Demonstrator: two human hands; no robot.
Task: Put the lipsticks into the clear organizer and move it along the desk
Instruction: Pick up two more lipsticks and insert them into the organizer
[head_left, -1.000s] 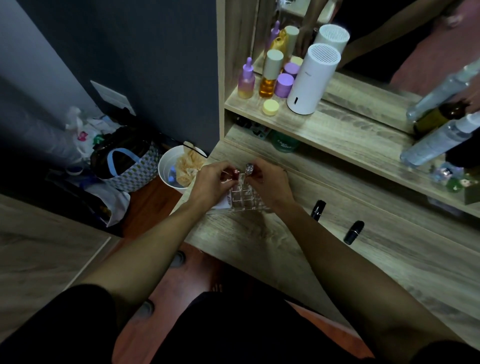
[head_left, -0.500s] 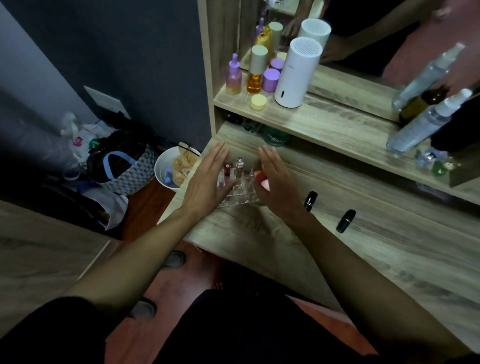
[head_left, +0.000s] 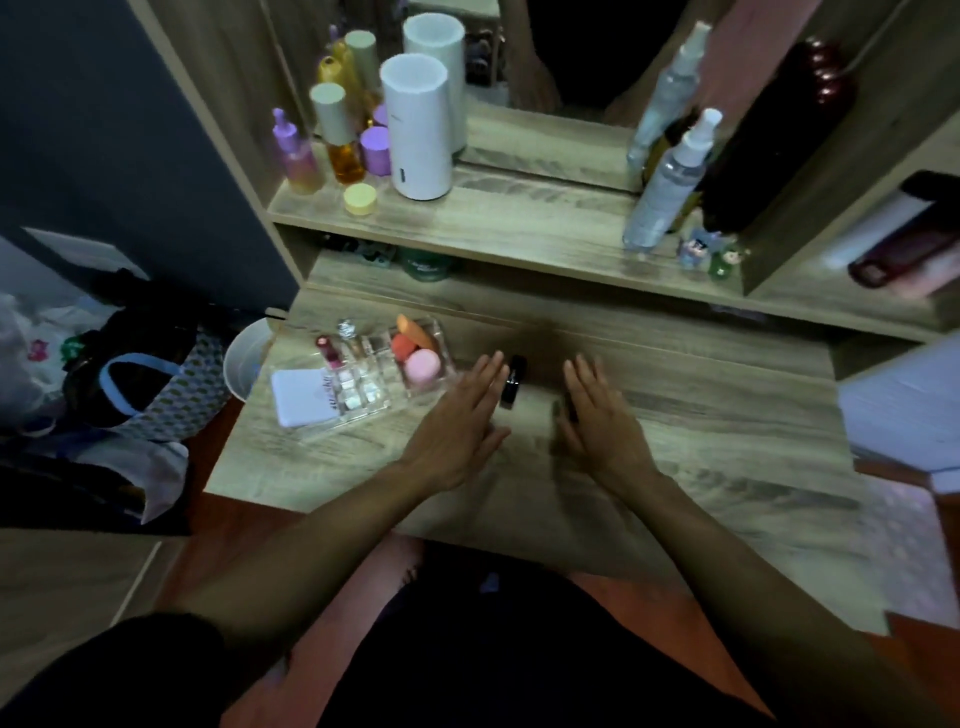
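Note:
The clear organizer (head_left: 363, 387) stands at the desk's left end, with a pink-capped lipstick (head_left: 328, 351) and a silver-capped one (head_left: 347, 332) upright in its slots and pink and orange sponges (head_left: 418, 358) in its right section. A black lipstick (head_left: 513, 381) lies on the desk between my hands. My left hand (head_left: 457, 423) hovers flat with fingers apart, just left of it. My right hand (head_left: 597, 415) is flat too, and a second black lipstick (head_left: 570, 410) is mostly hidden under its fingers. Neither hand grips anything.
A white card (head_left: 301, 397) lies against the organizer's left side. The wooden desk (head_left: 701, 431) has a shelf above with bottles, a white cylinder (head_left: 418, 130), spray bottles (head_left: 667, 176) and a mirror. Bags and a white bin (head_left: 244, 361) sit on the floor at left.
Both hands have left the organizer and moved right to the two black lipsticks on the desk. The view has shifted right, so the organizer now shows uncovered at left.

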